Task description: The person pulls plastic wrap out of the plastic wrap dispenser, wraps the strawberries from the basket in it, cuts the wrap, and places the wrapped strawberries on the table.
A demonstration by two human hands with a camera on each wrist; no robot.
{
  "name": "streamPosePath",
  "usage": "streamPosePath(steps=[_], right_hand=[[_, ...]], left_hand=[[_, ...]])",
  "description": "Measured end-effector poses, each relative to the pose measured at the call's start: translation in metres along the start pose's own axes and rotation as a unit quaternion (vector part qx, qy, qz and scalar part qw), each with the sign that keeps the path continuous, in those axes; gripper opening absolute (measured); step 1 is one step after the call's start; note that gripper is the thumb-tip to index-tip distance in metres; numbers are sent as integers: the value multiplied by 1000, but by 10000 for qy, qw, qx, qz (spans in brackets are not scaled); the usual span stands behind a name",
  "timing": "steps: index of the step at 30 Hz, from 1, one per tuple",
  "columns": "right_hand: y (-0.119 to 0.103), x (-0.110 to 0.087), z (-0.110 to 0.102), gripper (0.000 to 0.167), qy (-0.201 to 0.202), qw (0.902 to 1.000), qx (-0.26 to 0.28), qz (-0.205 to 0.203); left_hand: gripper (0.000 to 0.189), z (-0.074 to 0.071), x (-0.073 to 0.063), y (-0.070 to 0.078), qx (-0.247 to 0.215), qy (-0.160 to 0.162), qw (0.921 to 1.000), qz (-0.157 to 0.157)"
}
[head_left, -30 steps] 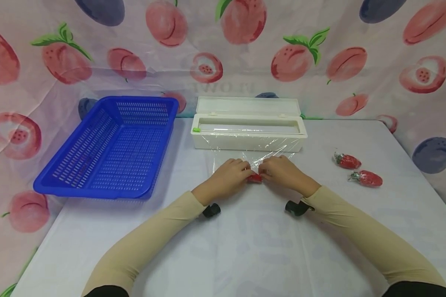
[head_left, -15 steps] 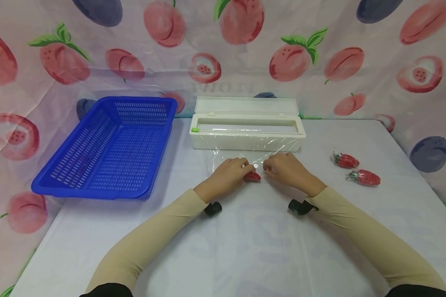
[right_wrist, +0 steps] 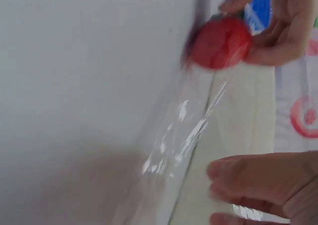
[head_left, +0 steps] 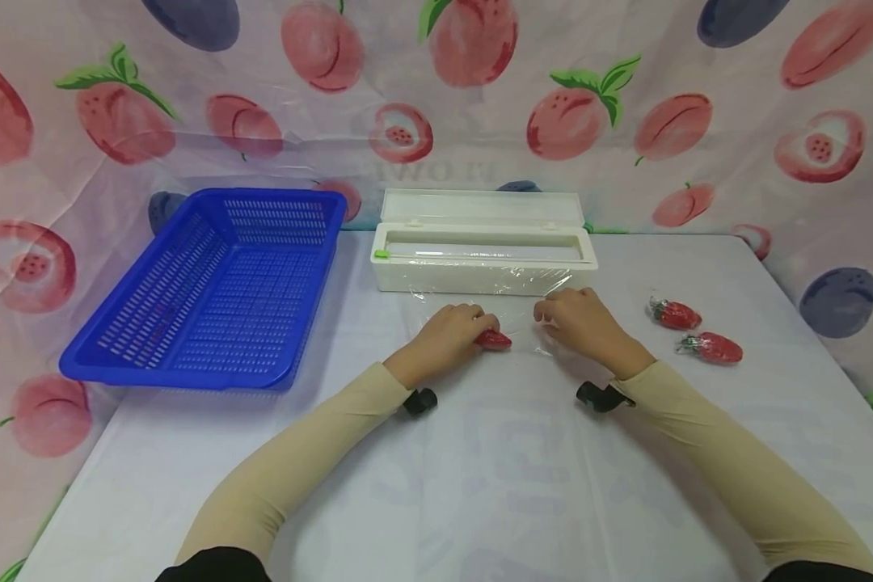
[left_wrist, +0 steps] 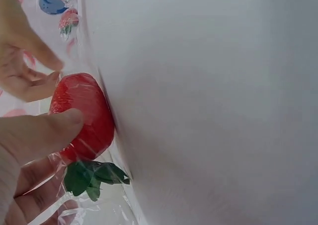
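Observation:
A red strawberry with green leaves point(left_wrist: 82, 118) lies in clear cling film on the white table, in front of the film dispenser. My left hand point(head_left: 447, 339) holds it, the thumb across its red side and the other fingers beneath the leafy end in the left wrist view. To its right, my right hand point(head_left: 582, 323) has its fingers bent at the cling film point(right_wrist: 184, 135), which stretches from the strawberry toward it. Its fingertips seem to pinch the film's side. The white cling film dispenser point(head_left: 480, 281) stands behind both hands with its lid raised.
A blue perforated basket point(head_left: 291, 376) stands at the left. Two film-wrapped strawberries, an upper one point(head_left: 678, 315) and a lower one point(head_left: 720, 347), lie at the right. A fruit-print cloth point(head_left: 480, 121) hangs behind the white table point(head_left: 509, 485).
My right hand has moved right and slightly back, away from the strawberry, and the film between them has spread. The left hand stays on the strawberry, more of which now shows.

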State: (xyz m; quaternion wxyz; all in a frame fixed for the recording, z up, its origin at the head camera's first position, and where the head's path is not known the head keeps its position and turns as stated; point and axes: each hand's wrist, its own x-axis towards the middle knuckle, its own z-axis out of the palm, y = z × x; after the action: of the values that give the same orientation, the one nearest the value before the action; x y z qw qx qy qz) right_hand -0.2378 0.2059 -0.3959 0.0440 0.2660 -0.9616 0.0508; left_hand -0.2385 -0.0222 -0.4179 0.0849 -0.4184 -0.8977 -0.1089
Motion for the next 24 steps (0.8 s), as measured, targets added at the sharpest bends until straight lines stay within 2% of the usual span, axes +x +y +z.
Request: streamPosePath(steps=[4, 8, 14, 18, 24], right_hand=[[-13, 3, 0, 12, 180, 9988, 297, -354], [-26, 7, 3, 14, 119, 9971, 493, -560], [-34, 13, 9, 24, -75, 9972, 646, -358], [-36, 17, 14, 25, -98, 9964, 794, -281], [-36, 19, 18, 22, -32, 9958, 840, -363]], left_hand=[[26, 0, 3, 0, 9, -43, 9999, -151], [25, 1, 5, 0, 44, -64, 9997, -245], [20, 2, 4, -2, -250, 36, 9992, -306], [19, 1, 2, -3, -442, -76, 9981, -413], [25, -1, 0, -4, -178, -367, 9977, -547]])
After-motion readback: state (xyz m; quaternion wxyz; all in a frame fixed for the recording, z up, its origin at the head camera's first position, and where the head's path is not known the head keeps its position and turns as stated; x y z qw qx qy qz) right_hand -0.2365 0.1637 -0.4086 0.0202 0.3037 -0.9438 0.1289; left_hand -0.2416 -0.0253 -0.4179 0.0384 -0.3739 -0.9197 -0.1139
